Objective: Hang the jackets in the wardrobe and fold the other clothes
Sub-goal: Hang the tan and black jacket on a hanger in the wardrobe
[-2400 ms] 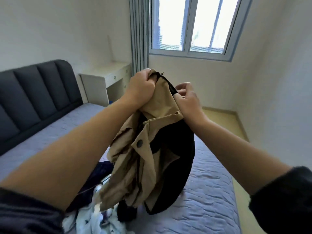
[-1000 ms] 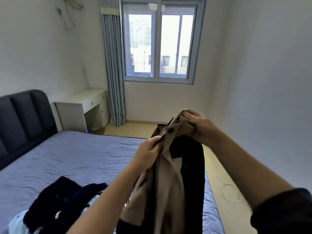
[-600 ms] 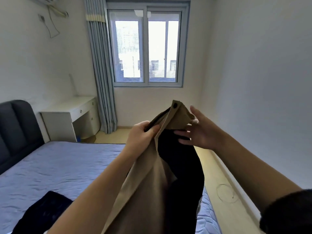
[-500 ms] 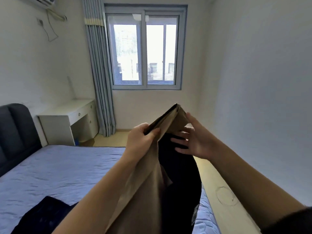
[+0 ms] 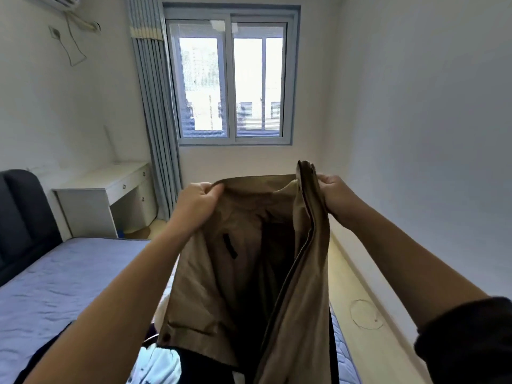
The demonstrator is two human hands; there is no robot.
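A tan jacket (image 5: 243,273) with a dark lining hangs in front of me, held up over the bed. My left hand (image 5: 198,202) pinches its top edge on the left. On the right, my right hand (image 5: 333,195) grips a bunched fold of the same jacket. The upper edge stretches flat between both hands, and the inside faces me. Under the jacket a pile of other clothes (image 5: 160,364), dark and pale patterned pieces, lies on the bed and is partly hidden.
The bed (image 5: 55,284) with a lilac cover and dark padded headboard (image 5: 22,217) fills the left. A white desk (image 5: 108,195) stands by the grey curtain (image 5: 155,120) and window (image 5: 231,79). A strip of wooden floor (image 5: 368,328) runs along the right wall.
My hands have pulled apart, spreading the jacket's top edge wide open. My right hand, open against the fabric half a second ago, now grips the right fold. The view has tilted upward.
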